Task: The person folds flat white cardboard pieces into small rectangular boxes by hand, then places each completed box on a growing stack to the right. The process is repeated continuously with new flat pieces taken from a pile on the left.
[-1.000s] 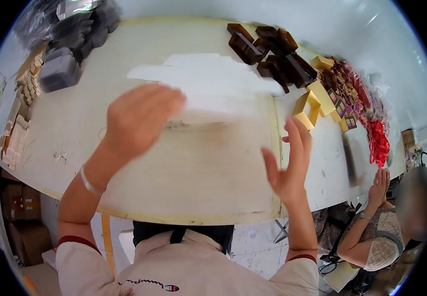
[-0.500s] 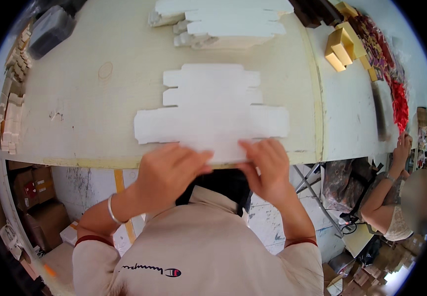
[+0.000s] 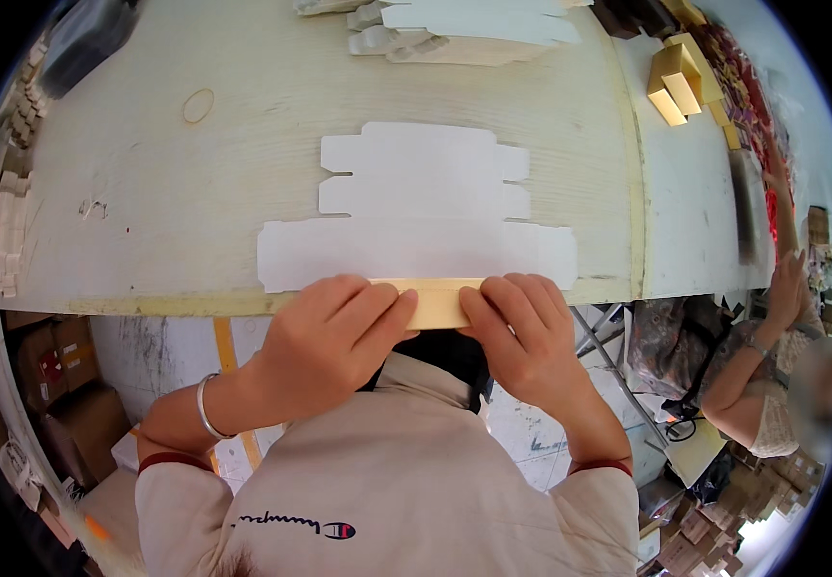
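Observation:
A flat die-cut box blank (image 3: 416,192), white on its upper face, lies on the table at its front edge. Its near flap is folded up, and the gold outer side (image 3: 438,306) of that flap faces me. My left hand (image 3: 325,332) pinches the flap's left part between thumb and fingers. On the right part, my right hand (image 3: 524,332) grips it the same way. Both hands sit at the table's edge, and the fingers partly cover the fold. Side tabs of the blank spread flat to the left and right.
Stacked white blanks (image 3: 479,38) lie at the far middle. Gold folded boxes (image 3: 676,82) stand at the far right, beside red and purple packets (image 3: 729,72). White pieces (image 3: 10,231) line the left edge. A rubber band (image 3: 198,106) lies on the table (image 3: 214,192). Another person's hand (image 3: 786,284) is at right.
The blank's near flap has gone from flat white to folded up, showing its gold side. Both hands have closed on it. The other person's arm has reached farther along the table.

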The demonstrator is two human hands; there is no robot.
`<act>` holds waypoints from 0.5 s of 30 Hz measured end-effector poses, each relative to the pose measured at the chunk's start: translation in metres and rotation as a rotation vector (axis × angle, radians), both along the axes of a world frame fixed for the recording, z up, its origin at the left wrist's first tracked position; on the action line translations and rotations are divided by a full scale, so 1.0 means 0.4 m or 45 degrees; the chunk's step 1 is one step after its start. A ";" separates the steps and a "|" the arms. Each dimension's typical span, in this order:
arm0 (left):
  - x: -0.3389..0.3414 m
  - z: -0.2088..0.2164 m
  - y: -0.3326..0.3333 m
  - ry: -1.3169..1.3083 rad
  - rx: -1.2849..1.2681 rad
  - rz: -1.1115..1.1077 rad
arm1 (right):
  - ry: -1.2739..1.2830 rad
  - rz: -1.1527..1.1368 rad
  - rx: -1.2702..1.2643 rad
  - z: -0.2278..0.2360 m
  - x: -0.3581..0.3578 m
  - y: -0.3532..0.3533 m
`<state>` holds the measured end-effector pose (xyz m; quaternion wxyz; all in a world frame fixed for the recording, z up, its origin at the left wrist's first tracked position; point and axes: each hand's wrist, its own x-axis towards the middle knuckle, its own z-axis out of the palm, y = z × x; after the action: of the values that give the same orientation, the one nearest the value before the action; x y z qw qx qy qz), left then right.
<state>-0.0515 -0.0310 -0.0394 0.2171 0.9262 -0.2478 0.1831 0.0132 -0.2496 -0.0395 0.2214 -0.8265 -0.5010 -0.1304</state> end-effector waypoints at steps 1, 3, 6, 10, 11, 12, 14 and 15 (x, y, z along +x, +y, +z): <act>0.010 0.010 0.002 0.053 -0.064 -0.006 | 0.048 -0.007 0.000 0.009 0.004 0.012; 0.024 0.035 0.001 0.196 -0.045 0.026 | 0.155 0.005 -0.058 0.028 0.022 0.027; 0.045 0.039 -0.003 0.293 -0.056 0.067 | 0.316 0.035 -0.180 0.044 0.047 0.041; 0.061 0.041 -0.007 0.330 -0.058 0.127 | 0.391 -0.032 -0.149 0.037 0.047 0.055; 0.063 0.038 -0.007 0.333 -0.059 0.137 | 0.385 -0.054 -0.130 0.033 0.046 0.056; 0.063 0.034 -0.006 0.335 -0.056 0.145 | 0.390 -0.081 -0.133 0.031 0.043 0.060; 0.063 0.029 -0.006 0.132 0.052 0.205 | 0.397 -0.135 -0.140 0.029 0.035 0.068; 0.067 0.027 -0.009 -0.080 0.158 0.259 | 0.444 -0.157 -0.158 0.032 0.035 0.070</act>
<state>-0.0247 -0.0346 -0.0285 0.1318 0.9520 -0.1702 0.2176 0.0271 -0.2214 -0.0268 0.2449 -0.8777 -0.4105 0.0326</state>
